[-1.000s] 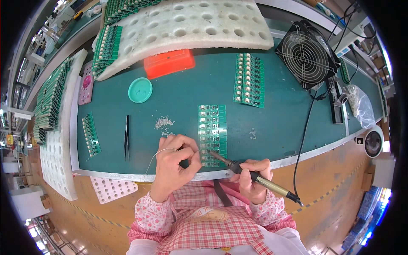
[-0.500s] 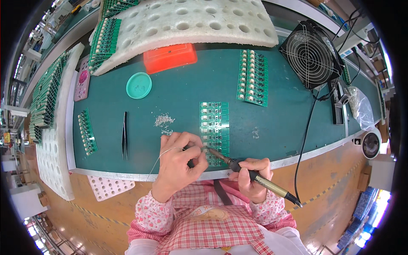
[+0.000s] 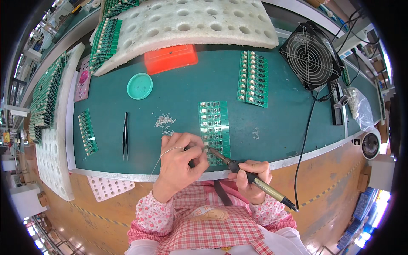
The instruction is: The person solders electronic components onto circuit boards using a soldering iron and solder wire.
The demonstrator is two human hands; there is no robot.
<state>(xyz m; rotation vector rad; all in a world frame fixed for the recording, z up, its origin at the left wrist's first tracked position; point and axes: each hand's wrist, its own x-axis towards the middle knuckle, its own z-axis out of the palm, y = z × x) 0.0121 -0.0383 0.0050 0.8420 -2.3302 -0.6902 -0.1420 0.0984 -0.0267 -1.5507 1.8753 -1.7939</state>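
A green circuit board panel (image 3: 214, 120) with rows of small components lies near the table's front edge. My right hand (image 3: 254, 180) is closed around a soldering iron (image 3: 267, 189), whose tip meets the lower part of the panel. Thin solder wire (image 3: 160, 158) loops over my left hand (image 3: 180, 163), whose fingers are closed on it at the panel's left edge. The wire's end is hidden by those fingers. Just beyond my left hand lies a pile of tiny clear parts (image 3: 164, 120). Black tweezers (image 3: 125, 136) rest further left.
A round green lid (image 3: 140, 86) and a red plastic box (image 3: 171, 58) lie beyond the pile. More boards (image 3: 253, 79) sit at the right, near a black fan (image 3: 312, 55). White foam (image 3: 191, 26) with holes spans the back; a small board (image 3: 87, 132) lies left.
The soldering iron's tip has shifted slightly right along the panel, and the rear of its handle has tilted slightly. The panel has moved a touch. My left hand stays almost still.
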